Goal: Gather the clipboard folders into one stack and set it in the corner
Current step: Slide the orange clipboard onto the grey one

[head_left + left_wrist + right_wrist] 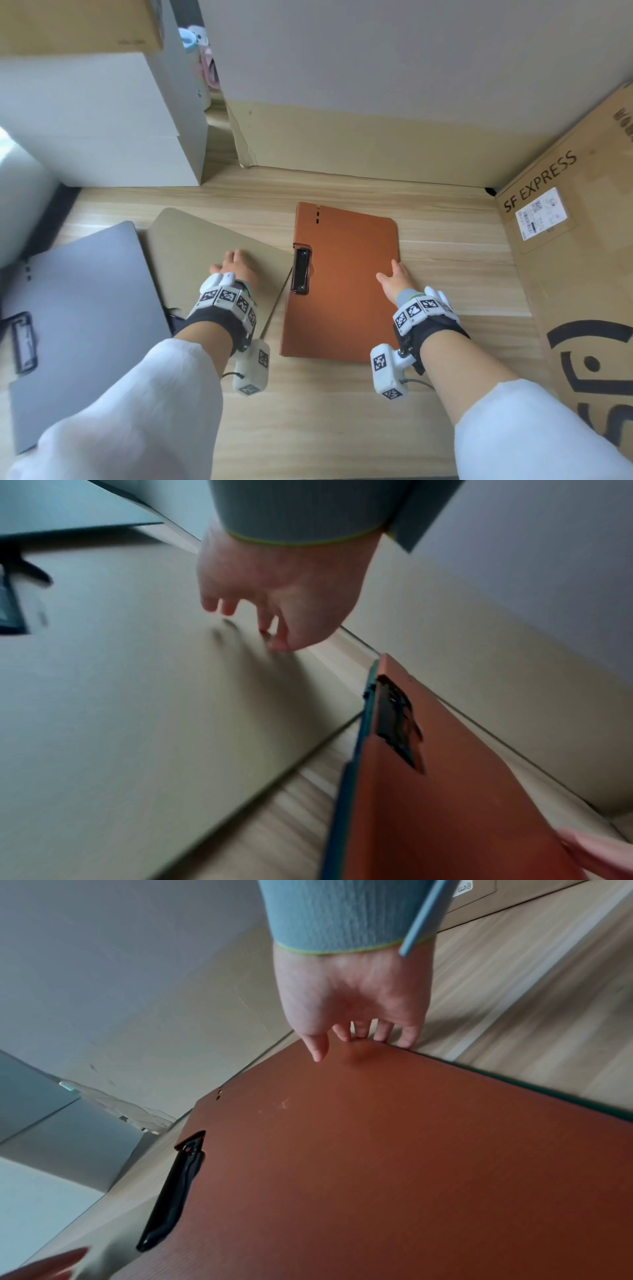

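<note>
On the wooden desk the orange folder lies long axis away from the person, right hand curling over its right edge; just left, the beige folder sits under the relaxed, flat left hand, grey folder furthest left

Orange folder w/ black clip, teal edge showing beneath; beige folder; grey folder; light wood-grain desk; brown box, black lettering; white sleeves.
</note>
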